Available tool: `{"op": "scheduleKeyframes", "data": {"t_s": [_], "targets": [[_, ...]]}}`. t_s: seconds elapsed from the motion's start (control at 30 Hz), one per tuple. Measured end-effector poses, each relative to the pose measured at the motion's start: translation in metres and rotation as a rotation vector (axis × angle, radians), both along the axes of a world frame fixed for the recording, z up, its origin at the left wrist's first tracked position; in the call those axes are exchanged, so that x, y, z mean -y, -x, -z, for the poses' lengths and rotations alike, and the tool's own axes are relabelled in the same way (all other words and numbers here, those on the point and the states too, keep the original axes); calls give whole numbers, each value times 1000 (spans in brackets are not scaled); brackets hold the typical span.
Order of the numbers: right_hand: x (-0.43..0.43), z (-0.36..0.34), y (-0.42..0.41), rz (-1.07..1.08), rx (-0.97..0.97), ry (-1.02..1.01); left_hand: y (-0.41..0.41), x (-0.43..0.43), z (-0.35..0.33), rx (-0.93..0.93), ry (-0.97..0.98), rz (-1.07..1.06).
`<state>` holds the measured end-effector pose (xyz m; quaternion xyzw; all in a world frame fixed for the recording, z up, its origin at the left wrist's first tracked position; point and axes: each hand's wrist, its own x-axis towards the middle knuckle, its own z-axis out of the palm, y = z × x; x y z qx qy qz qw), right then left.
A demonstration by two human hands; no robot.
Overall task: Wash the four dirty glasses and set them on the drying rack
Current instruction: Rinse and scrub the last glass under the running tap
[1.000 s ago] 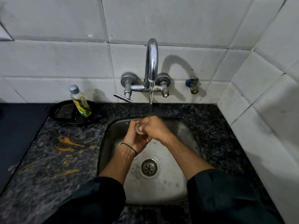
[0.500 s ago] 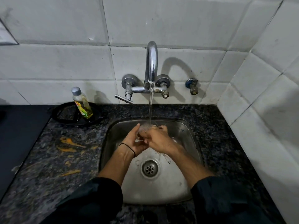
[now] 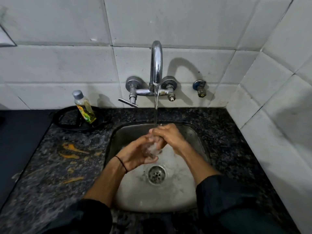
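A small clear glass (image 3: 150, 148) is held between both hands over the steel sink (image 3: 194, 132), under the running stream from the tap (image 3: 156, 65). My left hand (image 3: 135, 154) cups it from below and the left. My right hand (image 3: 166, 135) wraps over its top. Water splashes around the glass, which is mostly hidden by my fingers. No other glasses and no drying rack are in view.
A bottle of yellow dish liquid (image 3: 84, 107) stands on a round black stand (image 3: 67, 120) at the back left of the dark granite counter (image 3: 59, 166). Orange smears mark the counter. White tiled walls close the back and right. The drain (image 3: 156, 173) sits mid-sink.
Both hands have shifted with the glass slightly lower under the stream, and the right hand has turned over the top of the glass. Water keeps running.
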<state>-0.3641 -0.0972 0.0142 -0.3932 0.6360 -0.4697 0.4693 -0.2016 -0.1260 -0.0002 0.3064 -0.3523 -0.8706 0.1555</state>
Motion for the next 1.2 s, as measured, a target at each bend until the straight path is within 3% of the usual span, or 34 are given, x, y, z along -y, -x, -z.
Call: {"op": "scheduleKeyframes", "data": {"t_s": [0.07, 0.13, 0.3, 0.37, 0.5, 0.57, 0.67, 0.7, 0.77, 0.87, 0.93, 1.1, 1.2], "targets": [[0, -5, 1, -127, -32, 21, 2, -1, -10, 51, -58, 147], [3, -9, -3, -110, -44, 16, 9, 0, -15, 176, 70, 150], [22, -19, -17, 18, -354, -206, 35, 2, -1, 849, 930, -103], [27, -24, -14, -40, -451, -170, 37, 1, 6, 751, 894, -155], [19, -40, 3, -376, -301, -70, 15, 19, -7, 251, 341, 104], [17, -43, 7, -401, -333, -127, 15, 28, -10, 347, 471, 113], [26, -44, -3, -248, -334, -258, 34, 27, -6, 863, 1038, -53], [30, -44, -8, -204, -298, -262, 38, 22, -4, 879, 1063, -98], [34, -45, -8, -233, -337, -231, 37, 21, -1, 680, 921, -101], [27, -53, 5, -535, -473, -193, 18, 34, -3, 297, 547, 150], [22, -58, 12, -693, -428, -184, 13, 37, -5, 277, 483, 209], [27, -42, 17, -630, -280, -271, 36, 24, 8, 857, 1092, -153], [28, -39, 13, -653, -451, -185, 36, 21, 15, 619, 959, -148]]}}
